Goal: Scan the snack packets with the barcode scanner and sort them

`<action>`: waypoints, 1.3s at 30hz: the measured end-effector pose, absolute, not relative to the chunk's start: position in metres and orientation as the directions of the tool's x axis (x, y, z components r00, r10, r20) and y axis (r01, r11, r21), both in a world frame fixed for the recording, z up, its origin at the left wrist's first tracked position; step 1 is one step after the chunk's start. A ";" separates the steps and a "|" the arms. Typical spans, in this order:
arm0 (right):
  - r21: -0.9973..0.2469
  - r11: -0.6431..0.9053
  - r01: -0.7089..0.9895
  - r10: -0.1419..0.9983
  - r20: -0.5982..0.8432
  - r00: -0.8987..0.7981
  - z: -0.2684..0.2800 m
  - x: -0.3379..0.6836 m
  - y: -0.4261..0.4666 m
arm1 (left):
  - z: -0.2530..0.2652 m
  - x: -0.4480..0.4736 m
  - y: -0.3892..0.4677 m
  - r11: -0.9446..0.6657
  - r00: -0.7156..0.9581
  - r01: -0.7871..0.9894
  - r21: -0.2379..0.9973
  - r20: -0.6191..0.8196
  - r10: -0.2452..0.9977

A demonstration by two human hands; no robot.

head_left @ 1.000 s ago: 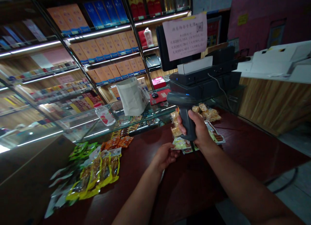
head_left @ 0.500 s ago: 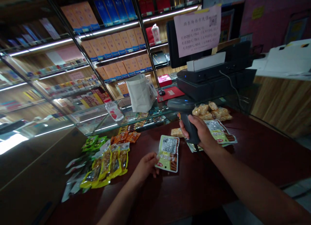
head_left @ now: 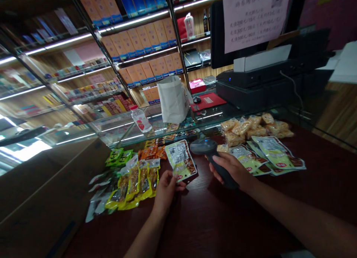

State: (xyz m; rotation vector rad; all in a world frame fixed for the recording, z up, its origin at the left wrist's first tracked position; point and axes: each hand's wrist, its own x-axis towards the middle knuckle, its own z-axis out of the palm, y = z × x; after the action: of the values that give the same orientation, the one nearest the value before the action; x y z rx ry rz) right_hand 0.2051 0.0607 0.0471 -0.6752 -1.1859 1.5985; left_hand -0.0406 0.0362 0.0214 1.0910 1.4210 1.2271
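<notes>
My left hand pinches the lower corner of a green-and-white snack packet, lifting it slightly off the dark red table. My right hand is wrapped round the handle of a black barcode scanner, whose head points left toward that packet. Right of the scanner lie several more green-and-white packets, partly overlapping. Behind them is a heap of clear-wrapped, pale brown snacks. Left of my left hand, yellow-edged snack packets lie in a row, with orange packets and green packets behind.
An open cardboard box stands at the left. On the glass counter are a red-capped bottle, a white bag and a mouse on a red mat. A monitor with a paper notice stands at the back right.
My left hand has raised and tilted the packet, moving it left toward the orange packets. The scanner has turned from above the right-hand packets to face it. The camera view has shifted.
</notes>
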 end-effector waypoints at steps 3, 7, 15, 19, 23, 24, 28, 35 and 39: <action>-0.938 -0.051 -0.343 0.930 0.081 -0.359 0.041 0.203 0.061 | 0.021 -0.043 0.036 0.116 -0.188 0.029 0.993 -0.109 0.976; -0.946 -0.054 -0.320 0.931 0.069 -0.360 0.037 0.203 0.061 | 0.015 -0.039 0.035 0.107 -0.180 0.048 0.993 -0.097 0.979; -0.954 -0.064 -0.294 0.904 0.070 -0.421 0.033 0.205 0.056 | 0.011 -0.034 0.037 0.087 -0.192 0.062 0.994 -0.074 0.979; -0.946 -0.067 -0.316 0.879 0.094 -0.467 0.029 0.203 0.054 | 0.010 -0.034 0.037 0.073 -0.194 0.098 0.992 -0.053 0.980; -0.942 -0.065 -0.329 0.877 0.103 -0.469 0.027 0.202 0.054 | 0.011 -0.034 0.036 0.061 -0.193 0.121 0.991 -0.036 0.981; -0.941 -0.065 -0.333 0.875 0.106 -0.472 0.028 0.202 0.054 | 0.011 -0.034 0.036 0.054 -0.194 0.132 0.990 -0.027 0.981; -0.932 -0.066 -0.357 0.866 0.124 -0.484 0.032 0.202 0.053 | 0.012 -0.033 0.035 0.021 -0.194 0.160 0.987 0.011 0.981; -0.927 -0.074 -0.369 0.858 0.129 -0.497 0.038 0.202 0.049 | 0.012 -0.032 0.034 -0.030 -0.187 0.157 0.987 0.060 0.981; -0.920 -0.080 -0.383 0.853 0.136 -0.503 0.040 0.203 0.046 | 0.020 -0.033 0.026 -0.057 -0.230 0.180 0.982 0.098 0.968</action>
State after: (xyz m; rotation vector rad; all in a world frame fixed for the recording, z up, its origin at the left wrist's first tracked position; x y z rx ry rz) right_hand 0.2031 0.0457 0.0399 -0.5670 -1.2747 1.7321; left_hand -0.0326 0.0263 0.0200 1.2743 1.4801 1.3604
